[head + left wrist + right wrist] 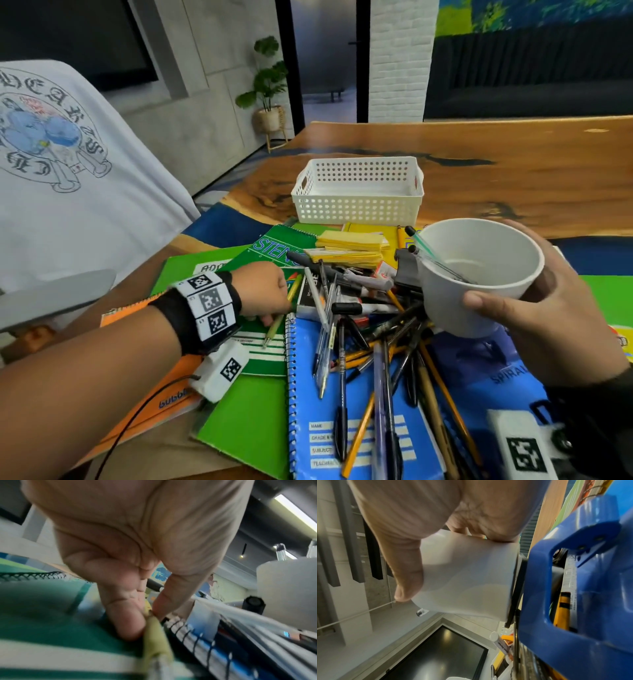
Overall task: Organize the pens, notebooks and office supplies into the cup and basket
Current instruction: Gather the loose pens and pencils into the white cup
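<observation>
My left hand (270,301) pinches a yellow-green pen (279,320) between thumb and finger, low over the green steno pad (263,346); the left wrist view shows the same pen (154,632) at the fingertips (126,623). My right hand (534,308) grips a white cup (476,274), tilted toward me above the pile, with two pens inside (435,258). In the right wrist view the cup (467,574) fills the middle. A heap of pens and pencils (373,342) lies on a blue spiral notebook (346,404). The white basket (358,192) stands empty behind.
Yellow sticky-note pads (349,246), a green notebook (246,421) and an orange notebook (161,397) lie around the heap. A person in a white shirt (68,164) sits at the left. Bare wooden table (513,161) stretches behind the basket.
</observation>
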Tool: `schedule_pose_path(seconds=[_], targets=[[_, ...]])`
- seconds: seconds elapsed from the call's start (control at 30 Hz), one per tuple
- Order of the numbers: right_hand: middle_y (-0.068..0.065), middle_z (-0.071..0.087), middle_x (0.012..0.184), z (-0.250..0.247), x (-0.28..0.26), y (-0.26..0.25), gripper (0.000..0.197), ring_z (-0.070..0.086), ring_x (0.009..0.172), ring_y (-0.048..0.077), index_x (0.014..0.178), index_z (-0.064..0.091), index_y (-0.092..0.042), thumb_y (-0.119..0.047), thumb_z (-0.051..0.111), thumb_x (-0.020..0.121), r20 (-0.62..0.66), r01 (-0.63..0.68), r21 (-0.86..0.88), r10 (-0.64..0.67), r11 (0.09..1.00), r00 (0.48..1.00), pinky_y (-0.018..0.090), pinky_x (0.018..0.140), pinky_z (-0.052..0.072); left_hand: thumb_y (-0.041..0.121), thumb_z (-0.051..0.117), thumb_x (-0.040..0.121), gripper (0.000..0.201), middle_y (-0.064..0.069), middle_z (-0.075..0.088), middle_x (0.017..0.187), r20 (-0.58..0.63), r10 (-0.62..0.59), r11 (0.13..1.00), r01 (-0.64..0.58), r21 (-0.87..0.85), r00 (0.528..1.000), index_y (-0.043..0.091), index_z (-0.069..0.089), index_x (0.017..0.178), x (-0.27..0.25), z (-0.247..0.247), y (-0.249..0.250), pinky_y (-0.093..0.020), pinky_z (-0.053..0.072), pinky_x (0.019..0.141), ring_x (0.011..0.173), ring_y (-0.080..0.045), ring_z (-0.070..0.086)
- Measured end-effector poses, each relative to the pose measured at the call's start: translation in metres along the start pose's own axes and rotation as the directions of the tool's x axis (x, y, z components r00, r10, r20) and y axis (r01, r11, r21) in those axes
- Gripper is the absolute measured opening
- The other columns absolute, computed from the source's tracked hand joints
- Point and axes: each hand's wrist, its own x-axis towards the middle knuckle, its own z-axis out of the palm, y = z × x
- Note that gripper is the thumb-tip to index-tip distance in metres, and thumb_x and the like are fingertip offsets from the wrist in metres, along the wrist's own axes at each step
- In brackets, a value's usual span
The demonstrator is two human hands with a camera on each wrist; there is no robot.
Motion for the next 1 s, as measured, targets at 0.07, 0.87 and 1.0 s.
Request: schedule_pose_path(seconds=[0.07,0.87,1.0], targets=[[-0.006,0.07,0.119,0.0,0.0,-0.001,0.1,0.066,0.108,0.009,0.135,0.053,-0.019,-0.019,0.089,0.043,-0.01,0.002,0.011,-0.002,1.0,1.0,0.015,0.083,0.053,0.013,0.062,0.086,0.035,-0.01,0.075,0.07,0.016,-0.025,0.994,0.026,-0.109,1.0,0.013,0.057,0.121,-0.003,-0.004,-0.001,-0.026,0.054,0.048,0.057,-0.017,0.068],[0.005,0.066,0.128,0.004,0.0,0.0,0.109,0.061,0.121,0.025,0.139,0.048,-0.015,-0.047,0.096,0.046,-0.028,-0.059,0.034,0.06,0.998,0.998,0.049,0.105,0.046,0.02,0.075,0.084,0.015,0.001,0.068,0.072,-0.407,0.42,0.532,-0.584,-0.614,0.811,0.01,0.067,0.092,-0.066,-0.037,0.086,-0.021,0.048,0.046,0.06,-0.015,0.066],[0.003,0.067,0.126,0.004,-0.001,0.0,0.104,0.063,0.119,0.022,0.135,0.051,-0.022,-0.049,0.095,0.045,-0.058,-0.05,0.063,0.054,0.997,0.997,0.04,0.1,0.051,0.037,0.067,0.092,0.024,0.002,0.072,0.064,-0.252,0.385,0.919,-0.394,0.017,0.888,0.018,0.07,0.078,-0.051,-0.016,0.058,-0.023,0.047,0.055,0.055,-0.008,0.07]])
